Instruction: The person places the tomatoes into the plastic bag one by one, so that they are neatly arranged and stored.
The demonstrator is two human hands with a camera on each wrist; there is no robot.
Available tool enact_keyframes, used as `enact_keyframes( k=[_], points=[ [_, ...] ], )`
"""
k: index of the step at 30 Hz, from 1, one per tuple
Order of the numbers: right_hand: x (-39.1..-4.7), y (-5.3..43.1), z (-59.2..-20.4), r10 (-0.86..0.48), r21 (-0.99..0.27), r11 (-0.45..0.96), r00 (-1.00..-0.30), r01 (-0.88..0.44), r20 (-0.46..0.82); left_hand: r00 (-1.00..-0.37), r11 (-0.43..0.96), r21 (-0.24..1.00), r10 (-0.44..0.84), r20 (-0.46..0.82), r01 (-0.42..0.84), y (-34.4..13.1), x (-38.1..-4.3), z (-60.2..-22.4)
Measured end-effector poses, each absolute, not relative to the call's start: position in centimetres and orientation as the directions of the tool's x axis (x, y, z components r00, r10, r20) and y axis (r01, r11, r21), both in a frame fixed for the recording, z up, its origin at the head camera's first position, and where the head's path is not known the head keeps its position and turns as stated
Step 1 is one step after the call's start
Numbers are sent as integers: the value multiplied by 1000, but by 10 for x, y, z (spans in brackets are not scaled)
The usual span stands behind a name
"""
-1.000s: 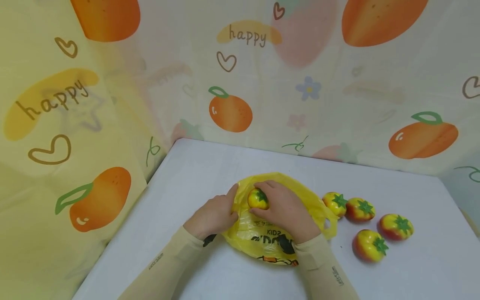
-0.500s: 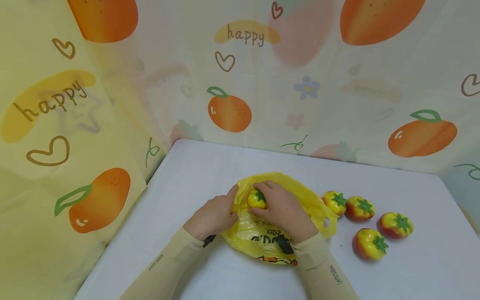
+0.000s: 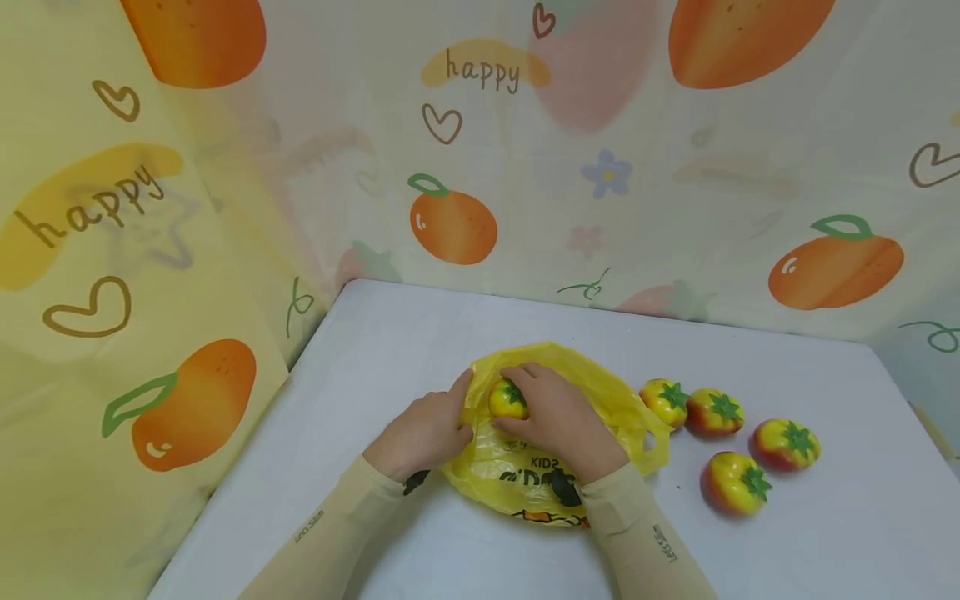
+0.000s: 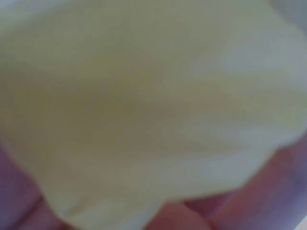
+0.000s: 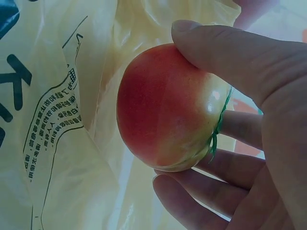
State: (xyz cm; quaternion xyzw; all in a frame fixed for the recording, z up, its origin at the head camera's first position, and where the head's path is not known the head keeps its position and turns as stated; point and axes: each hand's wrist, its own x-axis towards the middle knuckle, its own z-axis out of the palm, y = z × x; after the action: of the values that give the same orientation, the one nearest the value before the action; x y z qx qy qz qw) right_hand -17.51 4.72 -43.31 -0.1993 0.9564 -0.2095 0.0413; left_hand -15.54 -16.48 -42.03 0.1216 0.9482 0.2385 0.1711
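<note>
My right hand [image 3: 558, 417] grips a toy tomato [image 3: 506, 402], yellow and red with a green star-shaped calyx. Thumb and fingers stand on opposite sides of this fruit [image 5: 153, 110] in the right wrist view. It is over the mouth of a yellow plastic bag [image 3: 551, 354], which has black print and a cut-out handle. At the bag's left edge my left hand [image 3: 423, 433] holds the film between thumb and fingers. Blurred yellow film [image 4: 144, 110] fills most of the left wrist view and hides part of those fingers.
Several more toy tomatoes lie right of the bag on the white table [image 3: 390, 333]: one close to the handle [image 3: 663, 403], one beside it [image 3: 715, 412], others farther right [image 3: 785, 445] and nearer [image 3: 733, 483]. A fruit-patterned curtain [image 3: 517, 183] stands behind and at the left.
The head view has turned slightly, so everything sits a little farther left in it. Both hands keep their hold on the bag and the toy tomato, with hardly any movement.
</note>
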Motion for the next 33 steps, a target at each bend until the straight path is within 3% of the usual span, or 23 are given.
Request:
enact_keyframes(
  k=[33],
  points=[
    [-176,45,-444,-404,-403,841,-915,-361,-22,-913,862,475,324,-248,177,-163,-153,-421]
  ],
)
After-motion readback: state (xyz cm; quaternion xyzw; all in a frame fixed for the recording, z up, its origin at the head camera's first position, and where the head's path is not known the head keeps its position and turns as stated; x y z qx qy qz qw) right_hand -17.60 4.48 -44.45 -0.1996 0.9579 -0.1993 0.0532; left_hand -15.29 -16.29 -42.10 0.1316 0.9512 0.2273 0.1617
